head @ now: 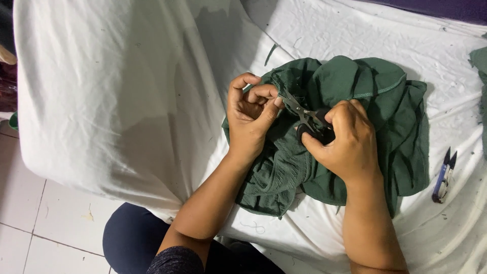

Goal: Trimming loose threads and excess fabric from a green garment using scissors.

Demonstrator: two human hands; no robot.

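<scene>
A crumpled dark green garment (385,122) lies on a white sheet (127,91). My left hand (249,117) pinches a seam edge of the garment near its top. My right hand (347,144) grips small black-handled scissors (307,119), whose metal blades point left toward the pinched seam, right next to my left fingertips. The handles are mostly hidden under my right fingers.
A blue-handled thread snipper (444,176) lies on the sheet at the right. More green fabric (479,66) shows at the right edge. White floor tiles (35,223) and my dark-clad knee (132,236) are at the lower left. Loose thread bits dot the sheet.
</scene>
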